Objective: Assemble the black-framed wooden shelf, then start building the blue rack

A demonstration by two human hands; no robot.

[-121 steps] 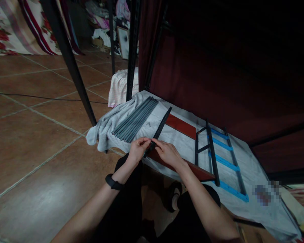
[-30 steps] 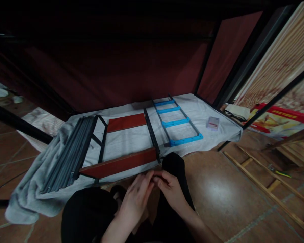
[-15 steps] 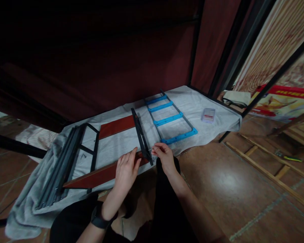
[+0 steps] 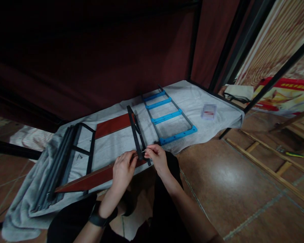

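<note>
A small rack lies on a grey cloth (image 4: 215, 123): two red-brown boards (image 4: 91, 180) joined by black metal end pieces. My left hand (image 4: 123, 169) rests on the near board's right end, fingers curled against the black crossbar (image 4: 135, 133). My right hand (image 4: 155, 158) pinches something tiny and pale, perhaps a screw, at the crossbar's near end. Both hands meet at that joint.
A blue-runged black ladder frame (image 4: 168, 118) lies to the right on the cloth, a bundle of grey rods (image 4: 58, 172) to the left. A small packet (image 4: 208, 111) sits near the cloth's right end. Wooden slats (image 4: 266, 168) lie on the tiled floor at right. Black uprights stand behind.
My hands have come up from my lap to the near right corner of the rack. My right hand has closed into a pinch at the crossbar's end; the view has shifted slightly.
</note>
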